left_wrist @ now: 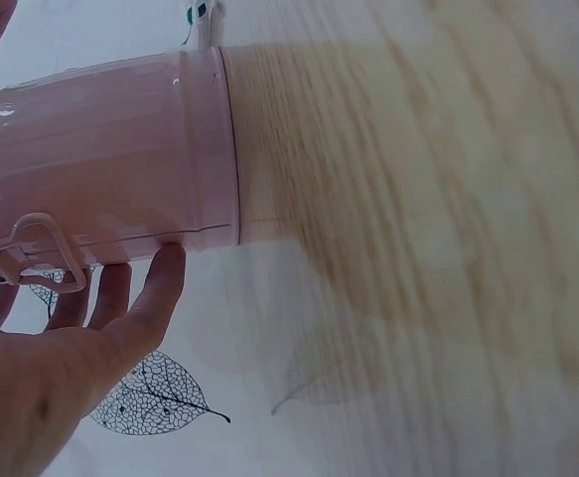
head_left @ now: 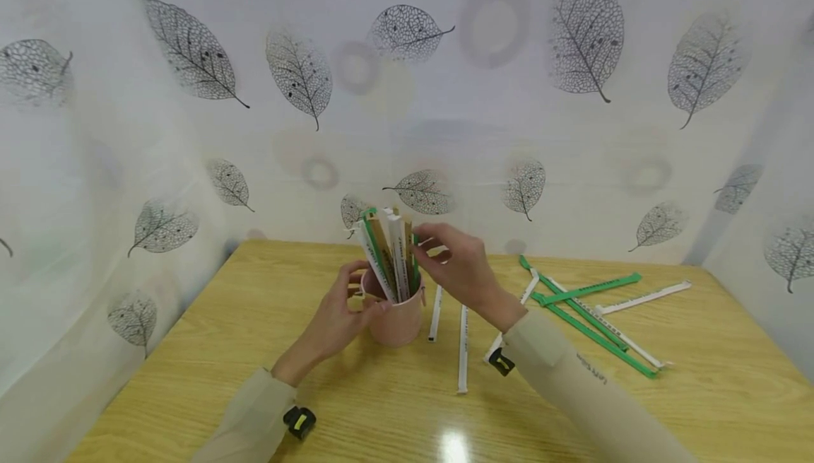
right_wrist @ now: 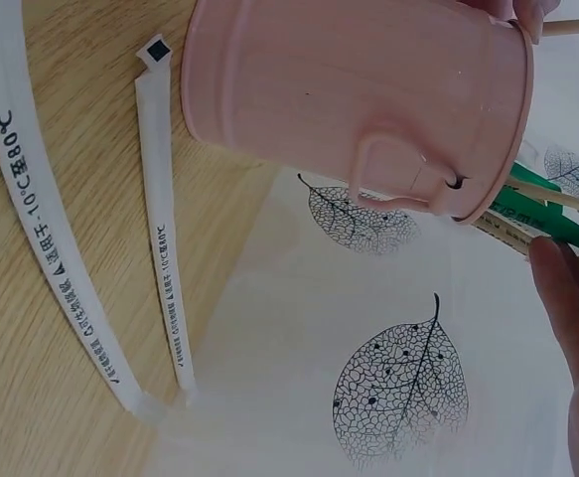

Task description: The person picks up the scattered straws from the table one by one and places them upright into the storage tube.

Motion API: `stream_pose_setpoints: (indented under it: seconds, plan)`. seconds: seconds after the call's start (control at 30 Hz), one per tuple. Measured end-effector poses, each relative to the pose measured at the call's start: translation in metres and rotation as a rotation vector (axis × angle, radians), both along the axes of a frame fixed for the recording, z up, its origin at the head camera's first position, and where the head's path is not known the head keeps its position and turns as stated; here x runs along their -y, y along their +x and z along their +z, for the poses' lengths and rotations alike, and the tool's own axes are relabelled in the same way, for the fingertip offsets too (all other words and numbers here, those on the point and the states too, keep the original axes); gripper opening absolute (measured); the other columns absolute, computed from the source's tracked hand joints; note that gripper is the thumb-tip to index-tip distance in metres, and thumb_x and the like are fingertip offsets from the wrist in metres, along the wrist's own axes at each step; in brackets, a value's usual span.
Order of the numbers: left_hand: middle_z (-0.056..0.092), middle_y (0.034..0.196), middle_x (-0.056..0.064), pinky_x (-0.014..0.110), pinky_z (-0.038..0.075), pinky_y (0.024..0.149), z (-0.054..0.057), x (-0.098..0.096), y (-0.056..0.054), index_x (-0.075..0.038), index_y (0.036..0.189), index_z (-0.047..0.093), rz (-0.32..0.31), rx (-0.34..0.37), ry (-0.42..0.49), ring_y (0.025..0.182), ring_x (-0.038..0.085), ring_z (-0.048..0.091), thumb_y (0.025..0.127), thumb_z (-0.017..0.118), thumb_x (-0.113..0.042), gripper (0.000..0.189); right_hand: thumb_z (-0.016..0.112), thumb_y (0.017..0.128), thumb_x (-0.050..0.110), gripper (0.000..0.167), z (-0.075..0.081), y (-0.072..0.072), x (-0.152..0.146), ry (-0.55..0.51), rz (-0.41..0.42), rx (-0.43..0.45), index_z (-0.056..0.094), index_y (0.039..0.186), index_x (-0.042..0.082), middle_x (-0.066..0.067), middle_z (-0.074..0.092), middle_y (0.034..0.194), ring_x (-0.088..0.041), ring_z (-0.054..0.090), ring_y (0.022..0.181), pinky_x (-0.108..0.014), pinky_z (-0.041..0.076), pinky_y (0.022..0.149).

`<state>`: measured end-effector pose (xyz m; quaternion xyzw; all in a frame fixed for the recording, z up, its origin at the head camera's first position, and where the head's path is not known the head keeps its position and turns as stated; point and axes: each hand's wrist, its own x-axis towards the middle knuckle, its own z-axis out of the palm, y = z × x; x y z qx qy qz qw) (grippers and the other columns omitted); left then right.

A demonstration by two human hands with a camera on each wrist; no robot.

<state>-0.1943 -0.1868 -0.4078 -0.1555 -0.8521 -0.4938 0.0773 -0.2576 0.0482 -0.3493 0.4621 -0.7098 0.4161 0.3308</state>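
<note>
A pink metal bucket (head_left: 396,325) with small side handles stands upright on the table, holding several paper-wrapped straws (head_left: 397,254) in white, brown and green. My left hand (head_left: 333,318) grips the bucket from the left, its thumb near the front rim. In the left wrist view, fingertips (left_wrist: 160,288) press against the bucket wall. At the bundle's right side my right hand (head_left: 461,268) pinches a green wrapped straw (right_wrist: 529,211), whose lower part is inside the bucket. The right wrist view shows only part of that hand, by the rim.
Two white wrapped straws (head_left: 463,350) lie just right of the bucket, and another is partly under my right forearm. Further right, green wrapped straws (head_left: 598,332) and white ones lie crossed in a loose pile. A leaf-patterned curtain (head_left: 407,116) hangs behind the table (head_left: 286,258).
</note>
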Motion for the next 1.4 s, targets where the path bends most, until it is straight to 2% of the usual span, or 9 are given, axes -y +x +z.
stream_pose_setpoints:
  seconds: [0.17,0.33,0.43,0.63,0.87,1.03,1.17,1.23,1.4]
  plan:
    - [0.054,0.143,0.018,0.055,0.048,0.107,0.001,0.000,-0.001,-0.016,0.150,0.034,-0.010,-0.002,0.003,0.131,0.035,0.054,0.096,0.072,-0.028,0.067,0.075,0.082,-0.013,0.027,-0.004,-0.001,-0.005,0.037,-0.009,-0.005,0.069,0.107,-0.004,-0.017,0.075,0.099,-0.024,0.076,0.079,-0.019,0.060,0.063]
    - [0.054,0.143,0.018,0.055,0.049,0.106,0.001,0.001,-0.001,-0.017,0.150,0.034,-0.009,0.005,0.008,0.131,0.035,0.054,0.096,0.072,-0.028,0.067,0.072,0.084,-0.015,0.018,-0.020,-0.001,-0.011,0.137,0.012,0.004,0.072,0.095,-0.002,-0.012,0.073,0.094,-0.021,0.074,0.082,-0.014,0.059,0.069]
    - [0.053,0.144,0.018,0.055,0.050,0.106,0.001,0.001,0.000,-0.017,0.150,0.034,-0.011,0.013,0.002,0.132,0.035,0.053,0.096,0.072,-0.028,0.067,0.071,0.084,-0.016,0.017,-0.026,0.001,-0.015,0.164,0.037,0.021,0.072,0.096,-0.003,-0.012,0.073,0.095,-0.022,0.073,0.084,-0.015,0.059,0.071]
    - [0.052,0.145,0.019,0.054,0.051,0.105,0.002,0.000,0.001,-0.017,0.150,0.033,-0.009,0.007,0.000,0.132,0.036,0.053,0.096,0.072,-0.027,0.068,0.071,0.085,-0.014,0.020,-0.023,0.003,-0.028,0.208,0.024,0.030,0.072,0.099,0.001,-0.010,0.072,0.097,-0.020,0.072,0.086,-0.020,0.060,0.070]
    - [0.052,0.144,0.021,0.053,0.054,0.102,0.002,0.001,0.001,-0.016,0.151,0.032,-0.017,0.002,-0.013,0.131,0.037,0.054,0.097,0.071,-0.029,0.068,0.073,0.086,-0.007,0.021,-0.016,0.017,-0.058,0.473,0.069,0.109,0.074,0.098,0.010,-0.004,0.073,0.092,-0.010,0.069,0.079,-0.021,0.058,0.066]
    - [0.052,0.144,0.020,0.053,0.054,0.102,0.002,0.000,0.001,-0.016,0.151,0.032,-0.023,-0.005,-0.018,0.131,0.036,0.054,0.097,0.070,-0.029,0.066,0.072,0.087,-0.004,0.019,-0.026,0.035,-0.076,0.664,0.130,0.187,0.075,0.097,0.011,-0.001,0.075,0.094,-0.005,0.067,0.079,-0.017,0.055,0.067]
    - [0.052,0.144,0.019,0.054,0.052,0.105,0.001,0.000,0.001,-0.015,0.150,0.033,-0.024,-0.015,-0.013,0.130,0.036,0.055,0.097,0.071,-0.028,0.066,0.073,0.084,-0.008,0.024,-0.042,0.050,-0.083,0.757,0.162,0.132,0.076,0.098,0.010,0.002,0.074,0.098,-0.008,0.070,0.087,-0.015,0.056,0.072]
    - [0.052,0.144,0.019,0.055,0.051,0.106,0.001,0.000,0.001,-0.014,0.150,0.034,-0.022,-0.019,-0.011,0.130,0.036,0.055,0.097,0.071,-0.027,0.066,0.074,0.082,-0.009,0.028,-0.047,0.056,-0.085,0.796,0.151,0.065,0.077,0.100,0.012,0.003,0.074,0.101,-0.010,0.070,0.092,-0.016,0.056,0.076]
    - [0.052,0.146,0.019,0.055,0.049,0.106,0.001,0.000,0.002,-0.014,0.150,0.034,-0.020,-0.026,-0.010,0.131,0.035,0.054,0.097,0.071,-0.027,0.066,0.076,0.084,-0.005,0.033,-0.056,0.066,-0.088,0.883,0.098,-0.023,0.077,0.106,0.020,0.006,0.075,0.109,-0.011,0.067,0.098,-0.019,0.058,0.079]
